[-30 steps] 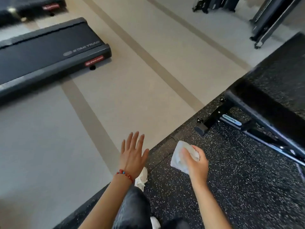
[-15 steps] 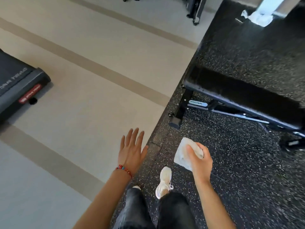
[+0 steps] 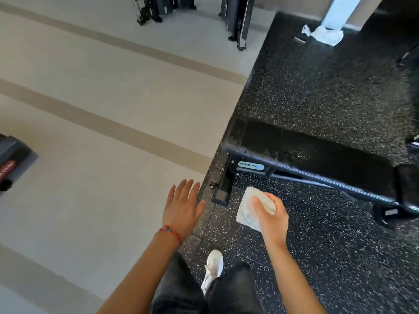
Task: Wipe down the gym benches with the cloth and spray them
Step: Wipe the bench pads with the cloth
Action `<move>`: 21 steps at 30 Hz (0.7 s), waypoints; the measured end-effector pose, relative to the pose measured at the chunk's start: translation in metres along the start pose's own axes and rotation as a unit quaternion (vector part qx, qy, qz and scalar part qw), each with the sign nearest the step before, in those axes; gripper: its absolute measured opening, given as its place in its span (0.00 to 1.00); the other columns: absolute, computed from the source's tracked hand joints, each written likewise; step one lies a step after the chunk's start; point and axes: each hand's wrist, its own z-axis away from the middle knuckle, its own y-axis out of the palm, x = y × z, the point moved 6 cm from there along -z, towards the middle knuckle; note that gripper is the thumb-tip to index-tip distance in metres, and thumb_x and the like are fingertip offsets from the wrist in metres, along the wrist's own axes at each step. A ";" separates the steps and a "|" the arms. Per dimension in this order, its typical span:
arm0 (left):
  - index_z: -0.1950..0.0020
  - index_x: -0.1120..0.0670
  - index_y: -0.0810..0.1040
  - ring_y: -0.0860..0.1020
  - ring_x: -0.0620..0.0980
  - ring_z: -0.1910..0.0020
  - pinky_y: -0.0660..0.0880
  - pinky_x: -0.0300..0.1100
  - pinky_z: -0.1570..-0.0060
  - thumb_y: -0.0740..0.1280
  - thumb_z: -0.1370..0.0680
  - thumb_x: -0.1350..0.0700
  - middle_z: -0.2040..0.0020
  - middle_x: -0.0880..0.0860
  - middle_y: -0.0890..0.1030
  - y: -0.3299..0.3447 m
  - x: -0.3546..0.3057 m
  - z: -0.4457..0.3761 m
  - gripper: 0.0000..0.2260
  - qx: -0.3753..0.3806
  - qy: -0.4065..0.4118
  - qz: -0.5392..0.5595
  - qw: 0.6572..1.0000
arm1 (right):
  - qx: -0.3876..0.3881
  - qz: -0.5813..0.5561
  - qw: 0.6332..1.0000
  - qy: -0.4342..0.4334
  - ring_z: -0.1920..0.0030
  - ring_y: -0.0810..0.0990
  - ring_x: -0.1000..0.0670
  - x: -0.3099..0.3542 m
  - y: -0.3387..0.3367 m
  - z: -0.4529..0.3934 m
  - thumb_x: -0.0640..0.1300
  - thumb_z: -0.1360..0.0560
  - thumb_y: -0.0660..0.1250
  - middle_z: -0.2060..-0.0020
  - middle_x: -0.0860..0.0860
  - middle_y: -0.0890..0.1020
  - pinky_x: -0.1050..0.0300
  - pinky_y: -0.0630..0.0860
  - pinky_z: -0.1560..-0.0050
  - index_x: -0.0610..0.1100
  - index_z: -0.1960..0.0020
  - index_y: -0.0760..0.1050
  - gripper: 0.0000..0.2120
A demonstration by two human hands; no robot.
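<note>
Hands first: the right hand [image 3: 271, 215] stays clamped on the folded white cloth [image 3: 248, 208], the left hand [image 3: 182, 206] spread empty. The black padded bench [image 3: 317, 152], droplet-wet, has swung nearer, so wiping looks imminent.

My right hand [image 3: 271, 217] covers part of the white folded cloth [image 3: 248, 209]; the black padded bench [image 3: 317, 155] runs off frame right.
</note>
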 end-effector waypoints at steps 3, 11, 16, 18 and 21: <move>0.27 0.56 0.63 0.60 0.56 0.28 0.47 0.50 0.29 0.53 0.20 0.46 0.28 0.57 0.66 -0.008 -0.015 -0.036 0.23 -0.007 0.017 0.013 1.000 | -0.001 -0.005 1.000 0.007 0.52 0.76 0.59 0.012 0.003 -0.032 0.50 0.32 0.73 0.54 0.63 0.78 0.63 0.69 0.53 0.55 0.50 0.75 0.13; 0.30 0.59 0.68 0.66 0.59 0.31 0.55 0.54 0.30 0.59 0.20 0.50 0.32 0.59 0.71 -0.012 -0.023 -0.139 0.21 -0.006 0.068 0.007 0.998 | -0.026 -0.010 0.999 0.040 0.50 0.76 0.57 0.033 0.029 -0.113 0.52 0.33 0.73 0.55 0.65 0.77 0.59 0.70 0.50 0.59 0.51 0.74 0.12; 0.32 0.60 0.70 0.70 0.61 0.34 0.59 0.56 0.32 0.62 0.21 0.52 0.34 0.61 0.73 -0.010 -0.008 -0.221 0.20 0.011 0.099 0.001 0.995 | -0.053 -0.015 0.996 0.071 0.51 0.76 0.55 0.048 0.064 -0.171 0.50 0.33 0.73 0.55 0.61 0.78 0.59 0.71 0.52 0.56 0.51 0.75 0.12; 0.36 0.62 0.73 0.74 0.63 0.38 0.64 0.60 0.36 0.65 0.23 0.54 0.38 0.63 0.76 -0.012 -0.002 -0.252 0.18 0.005 0.112 -0.005 0.994 | -0.061 -0.023 0.995 0.080 0.51 0.76 0.55 0.055 0.080 -0.192 0.49 0.32 0.74 0.55 0.59 0.79 0.62 0.69 0.54 0.55 0.50 0.76 0.12; 0.37 0.62 0.75 0.75 0.64 0.40 0.66 0.60 0.38 0.67 0.24 0.55 0.40 0.63 0.77 -0.008 0.006 -0.294 0.18 0.013 0.120 -0.002 0.993 | -0.065 -0.028 0.994 0.088 0.54 0.76 0.61 0.059 0.102 -0.222 0.48 0.32 0.73 0.56 0.63 0.78 0.66 0.69 0.57 0.55 0.52 0.76 0.11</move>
